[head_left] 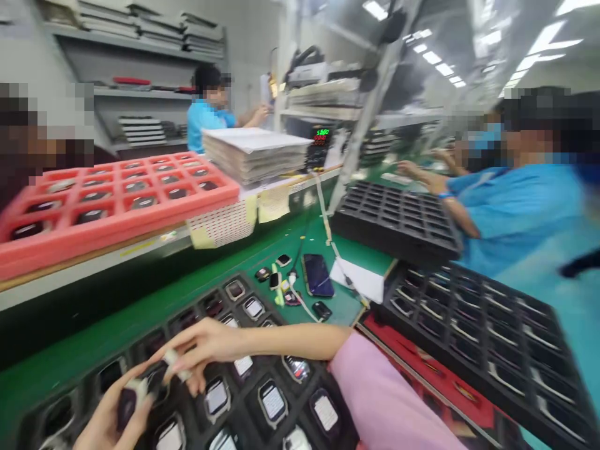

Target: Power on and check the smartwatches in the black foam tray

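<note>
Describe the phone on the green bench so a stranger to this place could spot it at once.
Start at the black tray of watches under the right hand, where the left hand holds a dark watch body. Just past its far end, on the green mat, lies the phone. It is the only long, flat, dark slab; the pieces beside it are far smaller.

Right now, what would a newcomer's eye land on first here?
The big red tray on the raised shelf, upper left, stands out first. Below it, the left hand holds a small dark device over a black tray of little screens, with the right hand beside it.
</note>
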The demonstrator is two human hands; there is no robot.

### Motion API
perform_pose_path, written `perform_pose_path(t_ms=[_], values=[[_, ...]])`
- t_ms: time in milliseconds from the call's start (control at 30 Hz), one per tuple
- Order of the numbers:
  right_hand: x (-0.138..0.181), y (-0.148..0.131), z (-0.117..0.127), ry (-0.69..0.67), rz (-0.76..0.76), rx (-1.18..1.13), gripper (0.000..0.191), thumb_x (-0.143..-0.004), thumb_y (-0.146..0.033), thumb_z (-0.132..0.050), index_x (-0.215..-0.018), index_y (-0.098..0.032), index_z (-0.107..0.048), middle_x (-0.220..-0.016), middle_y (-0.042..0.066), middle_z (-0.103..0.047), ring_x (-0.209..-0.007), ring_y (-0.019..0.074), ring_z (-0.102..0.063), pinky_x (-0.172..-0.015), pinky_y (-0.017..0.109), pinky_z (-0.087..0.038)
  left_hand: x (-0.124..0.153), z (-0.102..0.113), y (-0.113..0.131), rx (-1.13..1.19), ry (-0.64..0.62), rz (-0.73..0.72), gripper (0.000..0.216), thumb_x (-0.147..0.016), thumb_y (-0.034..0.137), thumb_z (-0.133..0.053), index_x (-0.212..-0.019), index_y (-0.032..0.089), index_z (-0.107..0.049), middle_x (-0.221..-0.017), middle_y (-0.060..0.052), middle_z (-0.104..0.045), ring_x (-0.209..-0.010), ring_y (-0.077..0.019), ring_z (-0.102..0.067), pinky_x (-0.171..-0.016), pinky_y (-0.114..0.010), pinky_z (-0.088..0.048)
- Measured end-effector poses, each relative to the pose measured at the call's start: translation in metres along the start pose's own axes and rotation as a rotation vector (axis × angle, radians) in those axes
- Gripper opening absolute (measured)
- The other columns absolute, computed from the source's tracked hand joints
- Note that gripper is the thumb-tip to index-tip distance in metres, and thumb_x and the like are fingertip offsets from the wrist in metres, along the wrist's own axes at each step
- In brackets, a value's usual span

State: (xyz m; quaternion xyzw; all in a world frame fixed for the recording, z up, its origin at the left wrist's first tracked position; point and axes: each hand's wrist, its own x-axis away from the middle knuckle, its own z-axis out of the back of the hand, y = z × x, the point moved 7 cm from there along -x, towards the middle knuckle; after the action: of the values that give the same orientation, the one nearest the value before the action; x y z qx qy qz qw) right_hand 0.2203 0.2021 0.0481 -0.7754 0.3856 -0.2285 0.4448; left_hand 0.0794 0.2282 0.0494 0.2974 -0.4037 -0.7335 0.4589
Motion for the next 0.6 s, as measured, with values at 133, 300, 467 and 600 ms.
perform_pose_path(t_ms=[133,300,467,600], values=[[0.002,-0.01,-0.003,0.08,0.006,-0.006,0.056,-0.071,-0.029,-0.079,-0.123,-0.015,-0.061,-0.087,0.006,-0.067,-0.049,0.0126,-0.066,-0.045,0.022,-0.055,0.005,0.007,0.001,0.231,0.025,0.078,0.055,-0.075,0.049,-0.063,-0.121,0.021,-0.055,-0.099,-0.007,-0.067,-0.098,-0.0282,-0.063,-0.081,-0.036,-0.055],[-0.001,-0.017,-0.001,0.172,0.004,0.033,0.046,-0.075,-0.028,-0.075,-0.118,-0.013,-0.063,-0.086,0.007,-0.068,-0.044,0.0099,-0.062,-0.039,0.018,-0.049,-0.005,0.009,0.012,0.287,0.01,0.01,0.041,-0.08,0.032,-0.061,-0.118,0.019,-0.054,-0.104,-0.007,-0.063,-0.092,-0.0223,-0.061,-0.084,-0.034,-0.049],[-0.003,-0.02,-0.004,0.182,-0.019,0.053,0.051,-0.081,-0.029,-0.068,-0.128,-0.015,-0.053,-0.091,0.009,-0.069,-0.054,0.0157,-0.067,-0.047,0.025,-0.055,-0.005,0.007,0.013,0.405,-0.052,0.054,0.043,-0.08,0.026,-0.062,-0.121,0.018,-0.051,-0.096,-0.004,-0.06,-0.069,-0.0133,-0.056,-0.063,-0.025,-0.046],[-0.005,-0.021,-0.006,0.193,-0.009,0.048,0.038,-0.085,-0.029,-0.063,-0.119,-0.015,-0.054,-0.087,0.009,-0.068,-0.057,0.0169,-0.067,-0.046,0.024,-0.053,-0.005,0.004,0.012,0.694,-0.123,0.168,0.049,-0.076,0.028,-0.066,-0.121,0.016,-0.05,-0.088,-0.005,-0.061,-0.069,-0.0156,-0.059,-0.057,-0.025,-0.048]])
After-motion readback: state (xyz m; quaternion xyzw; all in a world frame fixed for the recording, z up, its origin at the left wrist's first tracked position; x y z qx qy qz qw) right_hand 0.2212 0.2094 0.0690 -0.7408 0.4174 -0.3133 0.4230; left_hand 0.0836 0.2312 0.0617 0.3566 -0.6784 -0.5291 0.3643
